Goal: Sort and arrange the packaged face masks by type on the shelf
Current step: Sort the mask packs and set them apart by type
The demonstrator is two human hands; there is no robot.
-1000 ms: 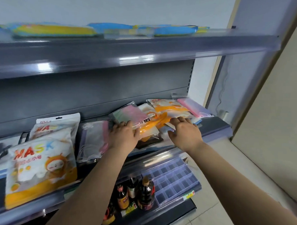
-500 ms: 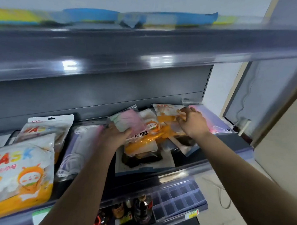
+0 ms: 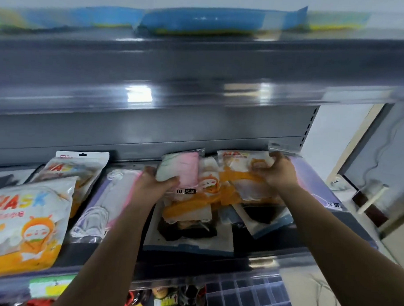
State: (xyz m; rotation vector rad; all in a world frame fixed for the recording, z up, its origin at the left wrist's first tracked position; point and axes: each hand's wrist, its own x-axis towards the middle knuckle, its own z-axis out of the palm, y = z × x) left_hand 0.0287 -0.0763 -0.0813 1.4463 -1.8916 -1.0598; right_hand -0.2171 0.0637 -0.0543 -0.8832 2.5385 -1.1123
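Left hand (image 3: 156, 185) gripping pink mask pack (image 3: 184, 167), right hand (image 3: 276, 171) gripping orange mask pack (image 3: 239, 177), grey shelf (image 3: 285, 244)

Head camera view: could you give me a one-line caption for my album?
Left hand grips a pink mask pack, right hand grips an orange one, above a mixed pile on the shelf.

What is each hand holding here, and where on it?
Left hand grips the pink mask pack at its lower left corner. Right hand grips the orange mask pack at its upper right.

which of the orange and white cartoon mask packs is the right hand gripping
The orange and white mask pack at the back right of the pile, under the right hand. The two similar packs at far left lie untouched.
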